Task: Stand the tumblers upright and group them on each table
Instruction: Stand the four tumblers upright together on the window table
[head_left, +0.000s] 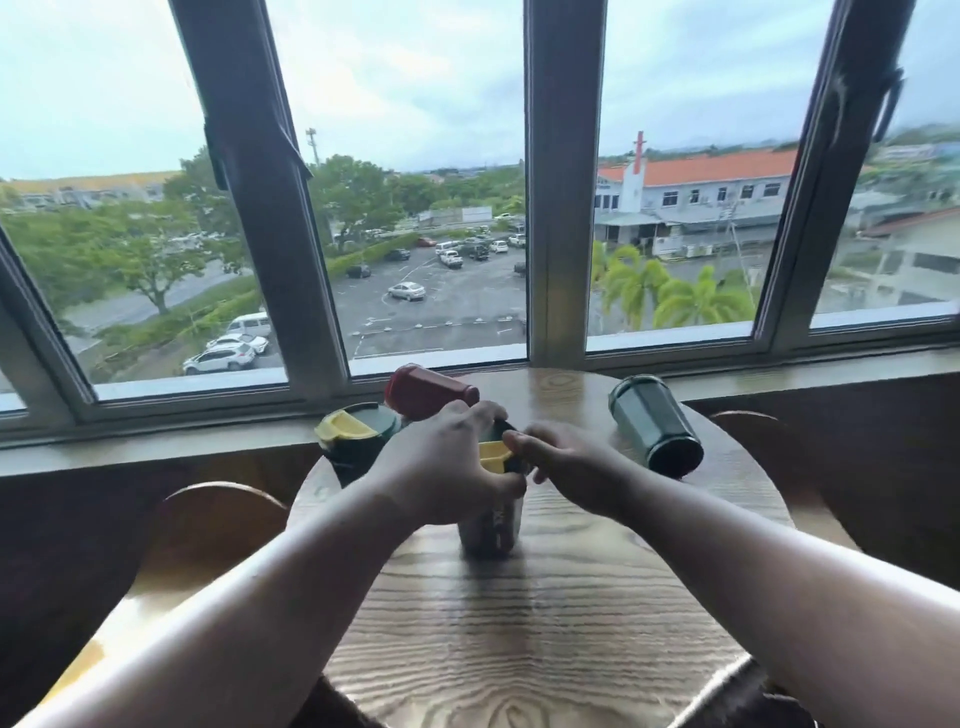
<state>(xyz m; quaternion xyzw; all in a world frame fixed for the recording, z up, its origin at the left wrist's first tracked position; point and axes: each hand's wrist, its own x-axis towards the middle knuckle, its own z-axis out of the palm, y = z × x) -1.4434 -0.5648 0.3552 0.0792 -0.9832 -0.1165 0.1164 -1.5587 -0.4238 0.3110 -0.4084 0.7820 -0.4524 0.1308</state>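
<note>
Table (519, 623) nearest. Left hand (447, 467) fingers wrapping the upright dark tumbler (488, 525); right hand (566, 467) fingers pinching its yellow lid (493, 456). Yellow-lidded tumbler (353, 441) standing left of fingers, red tumbler (428, 393) tilting behind, green tumbler (657, 426) lying right.

One view only, from a wide-angle camera worn on the person's head. It is looking forward and down across the counter (519, 597), with both forearms reaching in from the bottom corners toward the middle of the frame. The counter's near edge is lying close under the lens. Beyond its far edge the camera is facing the window (561, 208), whose frames are bowing outward from the lens distortion.
</note>
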